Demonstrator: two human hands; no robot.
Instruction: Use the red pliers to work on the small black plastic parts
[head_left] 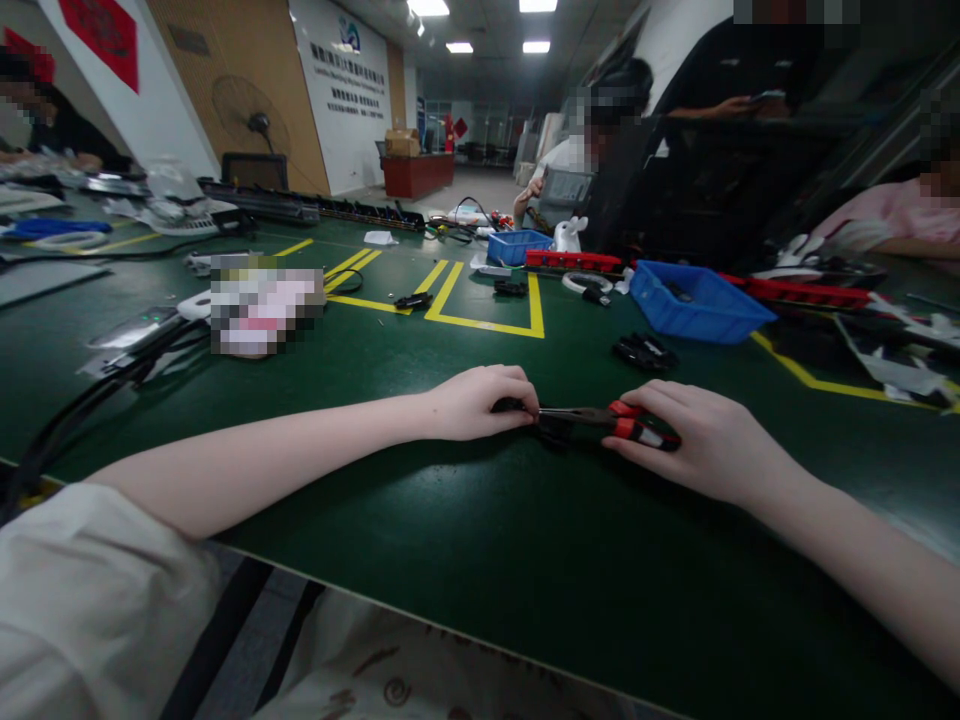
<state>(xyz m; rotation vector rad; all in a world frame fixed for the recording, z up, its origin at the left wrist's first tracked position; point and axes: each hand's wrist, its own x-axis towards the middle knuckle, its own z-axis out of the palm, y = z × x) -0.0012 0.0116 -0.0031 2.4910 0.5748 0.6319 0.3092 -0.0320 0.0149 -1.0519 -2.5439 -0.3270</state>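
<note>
Just below the centre of the frame, a small black part [555, 433] is pinched in the grip of the left hand [476, 402], low over a dark green desk [457, 560], seemingly so that it is steadied against the tool. From the right, red-and-black pliers [641, 428] are clasped by the handles in the right hand [705, 437], their nose aimed left at the part; whether it is bitten by the tips cannot be told. Above the right hand, loose black pieces [645, 351] are laid near a blue bin [697, 310], probably for easy reach.
</note>
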